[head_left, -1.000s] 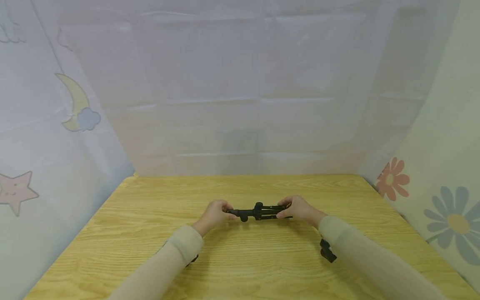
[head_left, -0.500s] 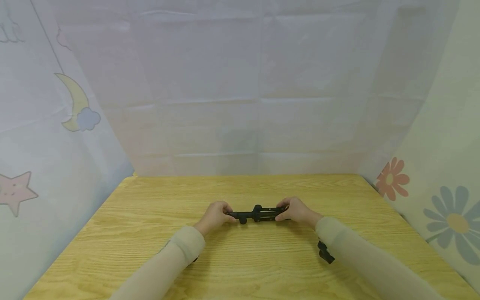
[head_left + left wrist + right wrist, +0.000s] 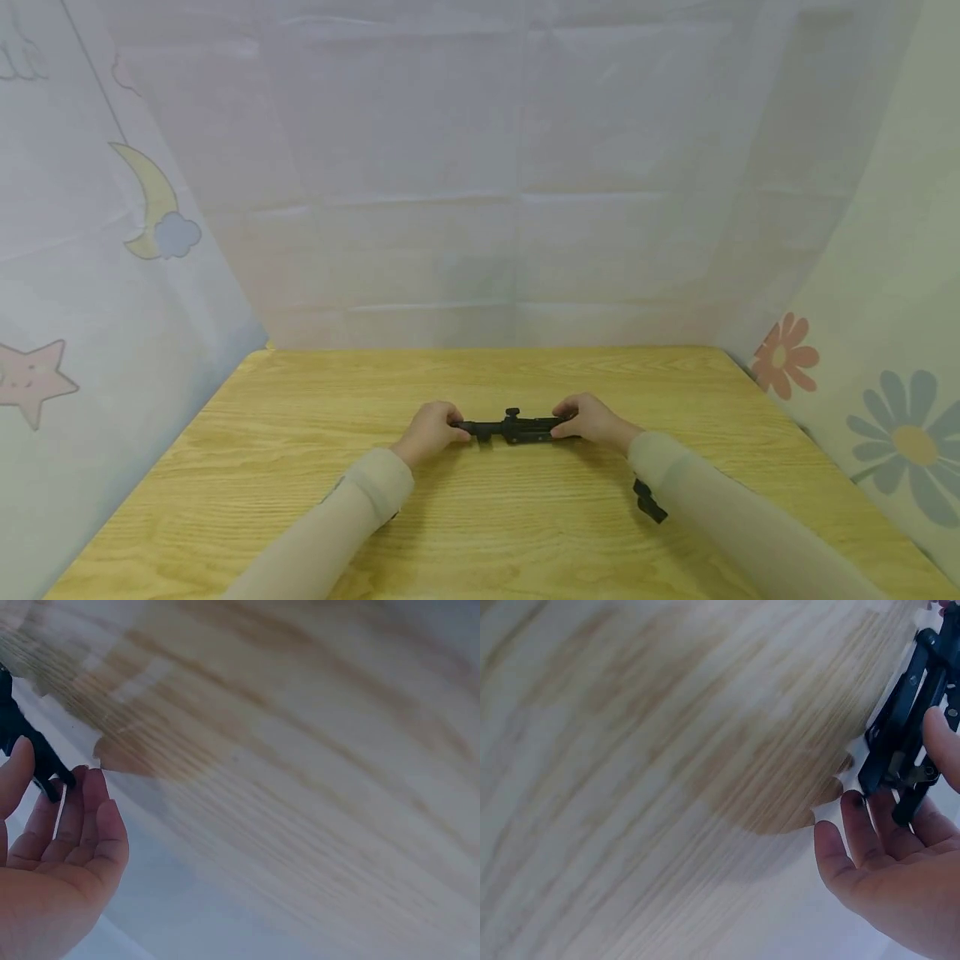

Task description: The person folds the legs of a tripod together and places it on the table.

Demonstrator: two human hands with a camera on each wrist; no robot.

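A small black tripod (image 3: pixel 517 430) with folded legs lies crosswise between my two hands in the head view, low over the wooden table. My left hand (image 3: pixel 432 429) pinches its narrow left end between thumb and fingers; in the left wrist view a forked black tip of the tripod (image 3: pixel 41 754) sits against the fingertips. Around the leg ends on the right, my right hand (image 3: pixel 592 421) grips with thumb in front and fingers behind. The right wrist view shows the folded legs (image 3: pixel 907 712) and a metal joint close to the fingers. One knob points up from the middle collar.
The wooden table (image 3: pixel 300 500) reaches back to a pale creased sheet (image 3: pixel 420 250). Printed sheets stand at the left and right sides. A black wrist device (image 3: pixel 649 502) hangs under the right sleeve.
The tripod has rolled somewhat about its length, so its knobs show at a different angle. It and the right hand have shifted slightly left; both hands keep their hold.
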